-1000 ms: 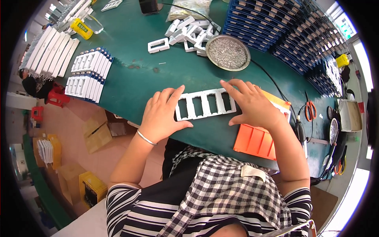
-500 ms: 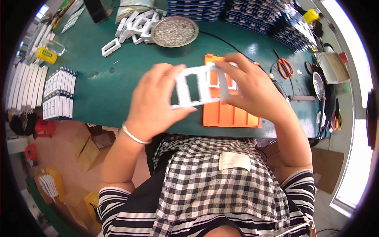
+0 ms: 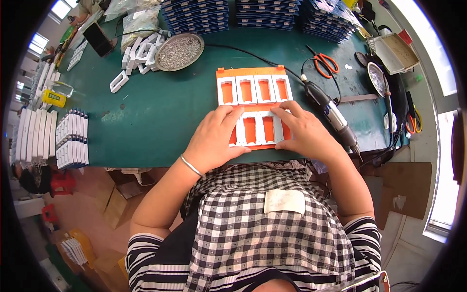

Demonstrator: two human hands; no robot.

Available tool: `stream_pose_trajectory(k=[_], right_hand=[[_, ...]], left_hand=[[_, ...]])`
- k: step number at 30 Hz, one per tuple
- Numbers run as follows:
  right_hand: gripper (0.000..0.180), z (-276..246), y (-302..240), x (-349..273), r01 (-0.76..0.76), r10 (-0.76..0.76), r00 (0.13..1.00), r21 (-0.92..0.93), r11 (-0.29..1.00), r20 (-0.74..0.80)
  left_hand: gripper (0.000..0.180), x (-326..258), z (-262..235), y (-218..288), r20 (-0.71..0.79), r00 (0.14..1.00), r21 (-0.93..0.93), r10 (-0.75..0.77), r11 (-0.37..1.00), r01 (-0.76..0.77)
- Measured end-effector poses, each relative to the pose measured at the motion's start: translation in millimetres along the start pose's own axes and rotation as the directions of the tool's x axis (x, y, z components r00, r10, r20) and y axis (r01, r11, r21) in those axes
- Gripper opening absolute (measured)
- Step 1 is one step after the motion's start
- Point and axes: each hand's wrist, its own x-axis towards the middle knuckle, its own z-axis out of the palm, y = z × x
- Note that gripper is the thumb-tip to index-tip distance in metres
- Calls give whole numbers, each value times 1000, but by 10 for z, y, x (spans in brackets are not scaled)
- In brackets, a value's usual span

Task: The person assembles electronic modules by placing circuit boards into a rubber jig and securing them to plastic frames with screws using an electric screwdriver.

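Note:
An orange tray (image 3: pixel 249 72) lies on the bench in front of me. Along its far half sits a row of several white rectangular plastic frames (image 3: pixel 255 91), orange showing through their openings. On the near half, a second row of white frames (image 3: pixel 259 130) lies side by side between my hands. My left hand (image 3: pixel 210 135) grips the left end of this row, fingertips on the far edge and thumb at the near edge. My right hand (image 3: pixel 309 130) pinches the right end in the same way. The fingers partly hide both end frames.
An electric screwdriver (image 3: pixel 331 112) and orange-handled pliers (image 3: pixel 326 65) lie right of the tray. A round dish of small metal parts (image 3: pixel 179 52) stands beyond, beside loose white frames (image 3: pixel 141 53). Blue stacks (image 3: pixel 194 17) line the back; stacked white units (image 3: pixel 73 138) stand left.
Both hands have lowered the row of white frames from the air onto the tray's near half. The view has shifted, bringing the screwdriver and the tray's far row into plain sight.

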Motion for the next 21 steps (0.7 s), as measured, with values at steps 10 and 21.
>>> stream_pose_trajectory(k=[10,21], right_hand=[[81,-79,-55,-74,-69,75,995,-92,993,71],[80,328,-164,-157,82,-135,981,-337,938,-140]], left_hand=[[90,-94,-42,135,-5,1000,207,-18,978,18],[89,-102,86,46,154,962,281,226,923,-261]])
